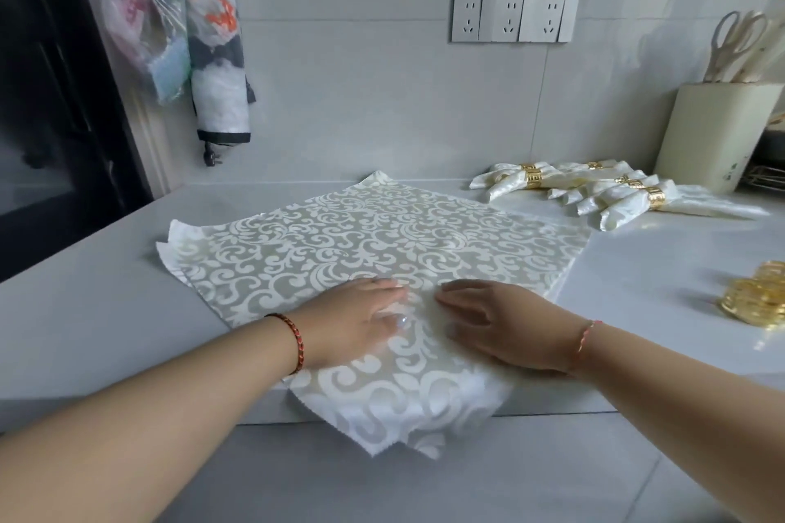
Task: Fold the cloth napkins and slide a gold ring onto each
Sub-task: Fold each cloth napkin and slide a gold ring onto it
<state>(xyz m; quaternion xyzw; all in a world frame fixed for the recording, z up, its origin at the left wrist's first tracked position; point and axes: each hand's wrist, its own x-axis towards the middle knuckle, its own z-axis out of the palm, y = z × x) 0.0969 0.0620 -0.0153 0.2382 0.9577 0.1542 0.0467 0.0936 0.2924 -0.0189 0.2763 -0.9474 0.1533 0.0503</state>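
Both hands are flat on the napkin pile (340, 242) right now, so we've got the left hand (352, 316) and right hand (505, 325) side by side near the front edge of the counter (85, 310), fingers straight and close together, pressing down and gripping nothing. That pile is cream cloth with a white swirl pattern, lying open like a diamond, and its near corner droops over the counter's front edge. Further back on the right we can see finished napkins (611, 191), rolled up with a gold band on each, lying in a loose bunch. Loose gold rings (756, 297) sit at the far right edge, well apart from the hands. Behind the rolled ones stands a cream utensil holder (718, 136) with scissors (735, 42) in it.
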